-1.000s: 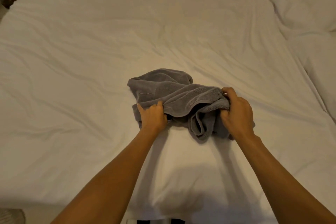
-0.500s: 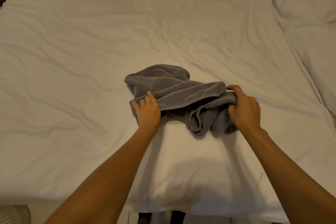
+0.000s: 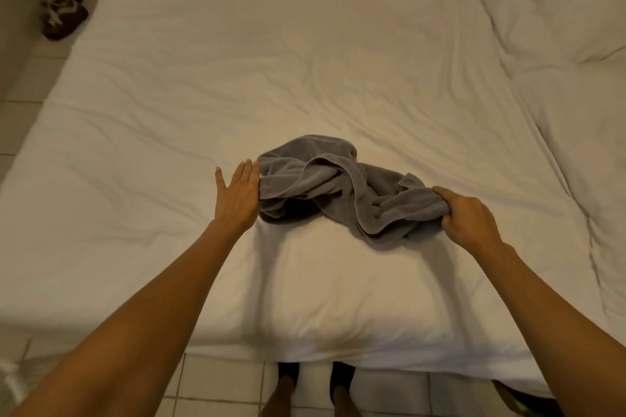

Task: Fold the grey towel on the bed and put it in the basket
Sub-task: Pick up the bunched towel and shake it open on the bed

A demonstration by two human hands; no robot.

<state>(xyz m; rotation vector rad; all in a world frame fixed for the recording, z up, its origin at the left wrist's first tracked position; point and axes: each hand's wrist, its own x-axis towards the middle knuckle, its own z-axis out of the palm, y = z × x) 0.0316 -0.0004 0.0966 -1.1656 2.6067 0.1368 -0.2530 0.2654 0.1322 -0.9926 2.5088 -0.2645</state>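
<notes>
The grey towel (image 3: 342,186) lies crumpled and twisted on the white bed (image 3: 305,61), near its front edge. My right hand (image 3: 469,218) grips the towel's right end, fingers curled round the cloth. My left hand (image 3: 237,195) is flat with straight fingers, its edge against the towel's left end. No basket is in view.
White pillows or a duvet (image 3: 569,27) are bunched at the right of the bed. A dark brown patterned object (image 3: 62,15) lies on the tiled floor (image 3: 20,105) at the far left. My feet (image 3: 315,386) stand at the bed's front edge.
My left hand has let go of the towel and opened flat beside it. My right hand has pulled its end to the right, stretching the towel out.
</notes>
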